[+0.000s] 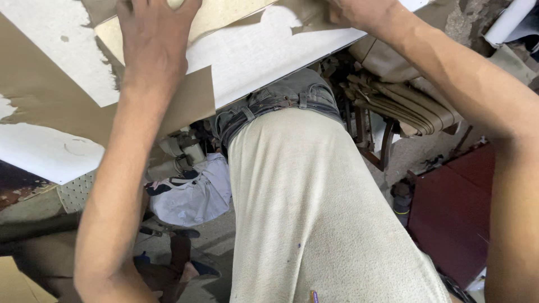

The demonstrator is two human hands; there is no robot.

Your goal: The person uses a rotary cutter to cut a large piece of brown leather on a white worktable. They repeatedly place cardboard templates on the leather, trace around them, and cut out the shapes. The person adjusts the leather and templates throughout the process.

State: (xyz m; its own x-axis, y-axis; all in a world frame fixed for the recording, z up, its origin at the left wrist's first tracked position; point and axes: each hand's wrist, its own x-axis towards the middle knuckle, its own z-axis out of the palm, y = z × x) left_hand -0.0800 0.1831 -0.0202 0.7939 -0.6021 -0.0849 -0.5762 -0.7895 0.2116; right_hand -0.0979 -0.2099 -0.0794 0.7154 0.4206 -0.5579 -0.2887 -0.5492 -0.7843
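Note:
My left hand (152, 39) lies flat, fingers spread, on a tan cardboard sheet (196, 98) that rests on a white board (264, 53). My right hand (353, 14) presses at the top edge of the view on the same tan sheet, its fingers cut off by the frame. The white board carries brown torn paper patches (39, 95) on its left side. My beige shirt (314, 213) and grey jeans with a belt (281, 101) fill the middle below the board.
A stack of folded tan material (404, 101) lies on the right beside a wooden stool frame (376, 146). A dark red cabinet (455, 213) stands lower right. White cloth (191, 193) and clutter lie on the floor at left.

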